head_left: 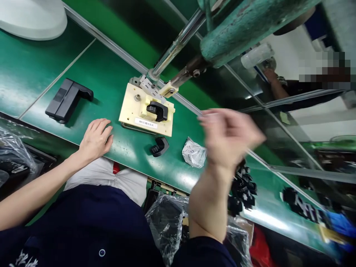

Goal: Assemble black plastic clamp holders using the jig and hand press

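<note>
My left hand [96,139] rests on the green bench's front edge, its fingers stretched out and holding nothing. To its left lies a black L-shaped plastic part [65,100]. A cream fixture plate [129,105] stands ahead and to the right, with a small black curved piece [160,111] seated in its nest. A similar loose black piece [161,147] lies in front of the plate. My right hand [229,135] is raised over the bench, right of the plate, smeared by motion; whether anything is between its fingers is hidden. Below it sits a crumpled white printed bag [194,152].
A green machine arm [250,31] with a metal rod [178,40] reaches over the fixture. Black parts [244,187] are heaped on the right. Clear plastic bags [167,218] lie beneath the bench edge. A white round base [33,18] stands back left. Another person's arm [278,87] shows across the bench.
</note>
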Demonstrator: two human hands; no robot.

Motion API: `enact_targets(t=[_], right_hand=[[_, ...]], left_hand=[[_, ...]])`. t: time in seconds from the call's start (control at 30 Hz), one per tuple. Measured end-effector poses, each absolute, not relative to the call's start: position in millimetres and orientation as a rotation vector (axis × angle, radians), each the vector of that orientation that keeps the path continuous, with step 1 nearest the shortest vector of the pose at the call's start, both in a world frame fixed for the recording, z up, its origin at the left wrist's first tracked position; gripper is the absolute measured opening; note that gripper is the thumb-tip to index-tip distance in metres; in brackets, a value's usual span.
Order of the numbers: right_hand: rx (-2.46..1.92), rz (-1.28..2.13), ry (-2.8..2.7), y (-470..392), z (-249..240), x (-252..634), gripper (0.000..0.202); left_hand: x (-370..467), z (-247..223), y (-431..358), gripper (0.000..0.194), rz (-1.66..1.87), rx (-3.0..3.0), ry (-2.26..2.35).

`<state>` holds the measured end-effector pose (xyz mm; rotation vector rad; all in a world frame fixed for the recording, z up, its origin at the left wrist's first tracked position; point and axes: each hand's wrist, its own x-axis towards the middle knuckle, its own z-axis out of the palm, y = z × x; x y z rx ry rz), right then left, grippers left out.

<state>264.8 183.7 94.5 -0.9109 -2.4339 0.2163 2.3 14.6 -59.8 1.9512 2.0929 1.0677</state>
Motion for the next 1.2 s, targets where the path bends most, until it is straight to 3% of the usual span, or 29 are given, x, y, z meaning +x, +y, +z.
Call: enact_targets(t=[0.2,0.4,0.57,0.67,0.83,1.0,1.07,1.17,1.2], right_hand=[[-1.006,0.25,-2.68,206,14,218,0.054],[-0.754,0.472,-2.674,240,53,219,0.058],[-0.471,0.049,-2.653,187,83,224,0.044],[-0.308,-0.147,-2.519,141,72,235,0.053],[-0.268,-0.131,-2.305,99,45,250,0.058],[-0.463,-0.038,-2.206,80,20,262,0.058],[-0.575,0.032,-2.131,63,5,265,0.065],[-0.734,0.162,-1.944,24,-20,262,0.064],[-0.784,0.223,-1.88,10,-29,260,0.063]], left_hand=[[3,-56,17,0.023,0.985,2.065,2.166],[3,-57,17,0.024,0.998,2.053,2.159],[0,-60,17,0.022,1.06,2.013,2.153],[-2,-53,14,0.018,1.264,1.842,2.031],[14,-16,13,0.018,1.554,1.361,1.696],[28,-25,-12,0.021,1.666,1.709,1.735],[28,-55,-36,0.022,1.521,1.921,1.851],[31,-111,-65,0.038,0.647,1.911,1.893],[34,-129,-69,0.039,0.505,1.894,1.867]])
